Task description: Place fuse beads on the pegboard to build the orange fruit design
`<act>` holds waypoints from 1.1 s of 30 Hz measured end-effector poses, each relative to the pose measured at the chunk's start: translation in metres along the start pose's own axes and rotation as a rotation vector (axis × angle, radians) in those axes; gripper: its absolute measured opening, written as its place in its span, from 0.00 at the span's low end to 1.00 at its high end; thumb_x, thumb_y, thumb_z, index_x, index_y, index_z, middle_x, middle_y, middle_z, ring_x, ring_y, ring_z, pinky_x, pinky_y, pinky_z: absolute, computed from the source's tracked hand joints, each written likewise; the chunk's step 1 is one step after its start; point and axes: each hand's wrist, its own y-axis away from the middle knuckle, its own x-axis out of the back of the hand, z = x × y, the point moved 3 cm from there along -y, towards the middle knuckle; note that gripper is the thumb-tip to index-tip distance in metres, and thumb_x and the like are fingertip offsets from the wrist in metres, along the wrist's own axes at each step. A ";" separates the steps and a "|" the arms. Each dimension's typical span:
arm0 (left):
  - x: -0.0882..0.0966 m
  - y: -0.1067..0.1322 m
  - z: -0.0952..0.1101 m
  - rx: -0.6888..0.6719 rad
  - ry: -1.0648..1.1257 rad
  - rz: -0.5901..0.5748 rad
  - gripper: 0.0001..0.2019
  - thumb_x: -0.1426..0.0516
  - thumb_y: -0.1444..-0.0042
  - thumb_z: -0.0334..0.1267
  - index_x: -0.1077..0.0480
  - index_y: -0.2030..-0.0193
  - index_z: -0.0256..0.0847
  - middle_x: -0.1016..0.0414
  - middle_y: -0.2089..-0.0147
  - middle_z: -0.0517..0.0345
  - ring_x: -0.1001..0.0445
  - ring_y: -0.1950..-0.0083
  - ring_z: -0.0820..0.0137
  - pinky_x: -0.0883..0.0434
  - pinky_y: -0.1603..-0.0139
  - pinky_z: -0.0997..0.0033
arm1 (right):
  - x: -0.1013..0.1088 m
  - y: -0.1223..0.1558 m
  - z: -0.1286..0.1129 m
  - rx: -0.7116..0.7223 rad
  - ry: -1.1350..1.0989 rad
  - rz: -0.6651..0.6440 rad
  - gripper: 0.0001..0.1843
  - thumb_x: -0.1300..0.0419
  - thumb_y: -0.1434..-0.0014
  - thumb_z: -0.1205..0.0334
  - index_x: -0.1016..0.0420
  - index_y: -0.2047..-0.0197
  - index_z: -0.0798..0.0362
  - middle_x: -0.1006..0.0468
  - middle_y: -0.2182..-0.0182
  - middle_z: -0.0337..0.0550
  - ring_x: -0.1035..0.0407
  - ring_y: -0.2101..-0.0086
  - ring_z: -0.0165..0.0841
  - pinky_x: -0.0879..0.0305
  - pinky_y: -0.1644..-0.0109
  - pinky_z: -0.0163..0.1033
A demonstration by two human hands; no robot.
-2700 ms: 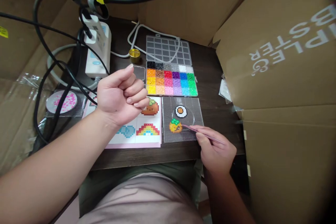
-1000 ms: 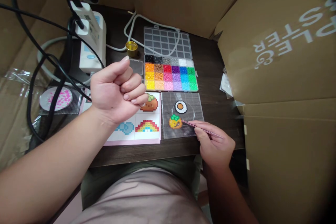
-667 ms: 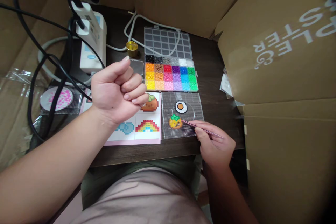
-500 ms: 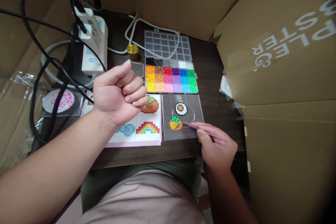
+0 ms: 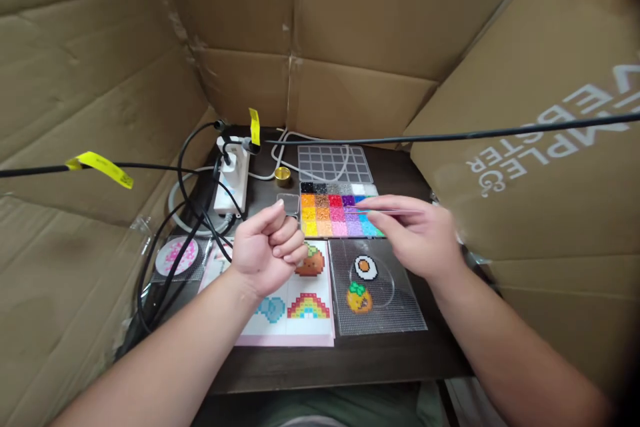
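Observation:
My left hand [image 5: 267, 252] is curled into a loose fist and hangs above the pattern sheet [image 5: 293, 303] with its pixel pictures. Whether anything lies inside the fist is hidden. My right hand [image 5: 417, 235] pinches thin pink tweezers [image 5: 383, 211], whose tips point left over the open bead box [image 5: 335, 210] of coloured beads. Below that hand lies the clear pegboard [image 5: 380, 307] carrying a fried-egg bead figure [image 5: 365, 267] and an orange figure with a green top [image 5: 359, 297].
A white power strip [image 5: 231, 177] with black cables stands at the back left. A small gold cap [image 5: 283, 175] sits by the box lid. A round pink bead piece [image 5: 177, 255] lies on another pegboard at left. Cardboard walls close in all around, and a black cable [image 5: 450, 135] crosses overhead.
My head has lifted, showing more of the cardboard walls. My right hand has gone from the pegboard's lower edge up to the bead box with the tweezers. The left fist has kept its pose.

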 end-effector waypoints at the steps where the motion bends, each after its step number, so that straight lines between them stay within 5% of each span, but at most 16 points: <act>1: 0.000 0.000 0.000 -0.003 0.007 0.002 0.24 0.48 0.40 0.36 0.58 0.82 0.39 0.63 0.82 0.66 0.59 0.83 0.77 0.53 0.81 0.74 | -0.010 -0.010 0.004 -0.006 -0.015 -0.068 0.05 0.35 0.45 0.62 0.17 0.65 0.50 0.15 0.66 0.41 0.20 0.67 0.35 0.23 0.63 0.37; 9: 0.002 -0.001 -0.002 0.010 0.046 0.021 0.24 0.49 0.41 0.36 0.58 0.83 0.39 0.64 0.82 0.66 0.64 0.81 0.77 0.56 0.80 0.73 | -0.065 -0.025 0.032 -0.091 -0.068 -0.264 0.07 0.38 0.45 0.61 0.18 0.65 0.52 0.15 0.66 0.45 0.21 0.67 0.36 0.25 0.63 0.40; 19: 0.000 0.000 -0.006 -0.010 -0.038 -0.039 0.27 0.41 0.46 0.37 0.58 0.82 0.38 0.62 0.82 0.64 0.59 0.79 0.76 0.55 0.78 0.74 | -0.071 -0.020 0.042 -0.064 -0.036 -0.339 0.07 0.39 0.43 0.64 0.18 0.65 0.53 0.16 0.70 0.43 0.22 0.71 0.34 0.28 0.68 0.37; 26: -0.001 0.000 -0.008 0.041 -0.056 -0.123 0.28 0.40 0.45 0.38 0.57 0.83 0.38 0.64 0.83 0.64 0.59 0.78 0.75 0.55 0.77 0.73 | -0.069 -0.021 0.042 -0.065 -0.130 -0.216 0.07 0.39 0.43 0.64 0.19 0.65 0.53 0.16 0.66 0.44 0.21 0.66 0.34 0.26 0.63 0.37; 33: 0.003 -0.003 -0.005 0.051 0.050 -0.083 0.26 0.43 0.43 0.37 0.57 0.83 0.39 0.63 0.83 0.65 0.60 0.79 0.75 0.54 0.77 0.73 | -0.068 -0.022 0.042 -0.107 -0.131 -0.230 0.06 0.38 0.43 0.63 0.19 0.67 0.53 0.16 0.68 0.44 0.22 0.69 0.33 0.28 0.68 0.37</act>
